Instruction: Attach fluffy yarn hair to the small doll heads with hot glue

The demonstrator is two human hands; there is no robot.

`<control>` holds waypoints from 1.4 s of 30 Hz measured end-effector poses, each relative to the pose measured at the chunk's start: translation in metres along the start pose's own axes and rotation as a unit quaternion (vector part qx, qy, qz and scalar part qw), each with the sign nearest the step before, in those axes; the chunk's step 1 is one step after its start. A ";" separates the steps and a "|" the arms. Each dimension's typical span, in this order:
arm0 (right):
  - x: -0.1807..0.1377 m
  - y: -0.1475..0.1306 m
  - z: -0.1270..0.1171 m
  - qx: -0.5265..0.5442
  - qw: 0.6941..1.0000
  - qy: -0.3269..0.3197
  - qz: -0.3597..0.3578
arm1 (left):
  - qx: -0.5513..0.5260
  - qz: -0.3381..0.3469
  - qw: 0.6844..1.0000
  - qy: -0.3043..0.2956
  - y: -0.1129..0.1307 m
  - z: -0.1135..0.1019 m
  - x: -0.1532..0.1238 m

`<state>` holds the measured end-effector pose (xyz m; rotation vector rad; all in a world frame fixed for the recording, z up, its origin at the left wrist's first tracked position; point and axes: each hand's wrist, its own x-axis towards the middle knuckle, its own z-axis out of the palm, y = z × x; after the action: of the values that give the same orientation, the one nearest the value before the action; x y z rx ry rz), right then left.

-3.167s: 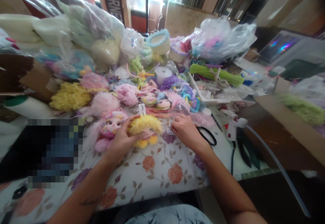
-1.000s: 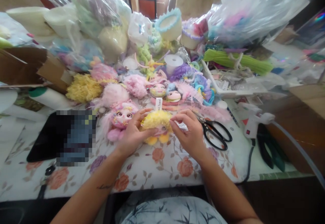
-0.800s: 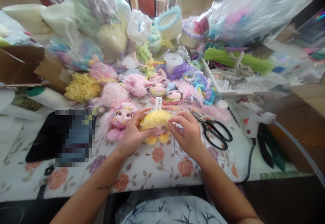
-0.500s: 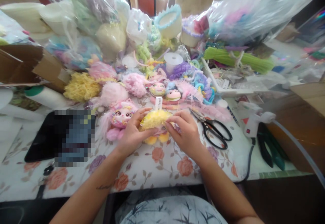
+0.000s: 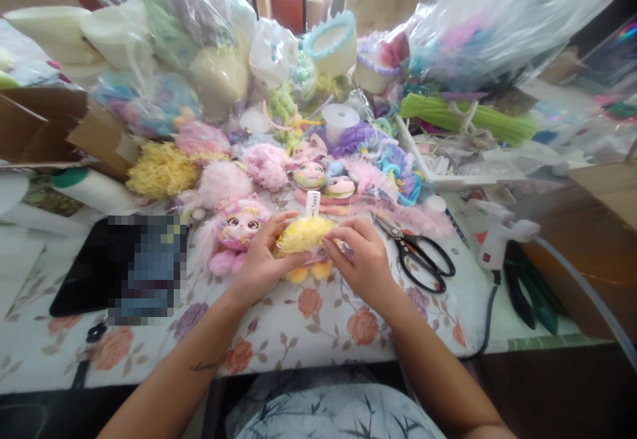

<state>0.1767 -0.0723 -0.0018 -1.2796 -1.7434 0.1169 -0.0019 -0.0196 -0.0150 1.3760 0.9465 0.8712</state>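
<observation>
Between my hands is a small doll (image 5: 304,235) with fluffy yellow hair and yellow feet, its face mostly covered. My left hand (image 5: 266,253) wraps round its left side, thumb across the front. On the other side, my right hand (image 5: 359,253) pinches at the edge of the yellow hair with thumb and forefinger. A white tag (image 5: 312,203) with lettering stands up behind the hair. Close to my left hand sits a finished-looking pink doll (image 5: 239,223) with large eyes. Black-handled scissors (image 5: 423,260) lie to the right of my right hand.
Pink doll heads (image 5: 309,175), fluffy yarn (image 5: 159,170) and a white spool (image 5: 340,117) crowd the back. At right are a glue gun (image 5: 497,237) with its cord and a white tray (image 5: 448,177). A black tablet (image 5: 89,266) lies left on the flowered tablecloth (image 5: 308,333).
Almost nothing differs. Both hands keep their hold on the yellow-haired doll, and the whole view has shifted very slightly.
</observation>
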 end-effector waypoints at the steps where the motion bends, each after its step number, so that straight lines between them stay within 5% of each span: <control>1: 0.000 0.000 0.000 0.000 1.000 -0.001 0.002 | 0.002 0.001 1.000 0.001 0.000 0.000 0.000; 42: -0.001 -0.003 -0.002 0.016 0.999 0.028 0.026 | 0.009 0.013 1.000 -0.008 0.000 -0.001 0.000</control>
<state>0.1757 -0.0757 0.0001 -1.2935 -1.6551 0.1358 -0.0026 -0.0193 -0.0151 1.4119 0.9291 0.8720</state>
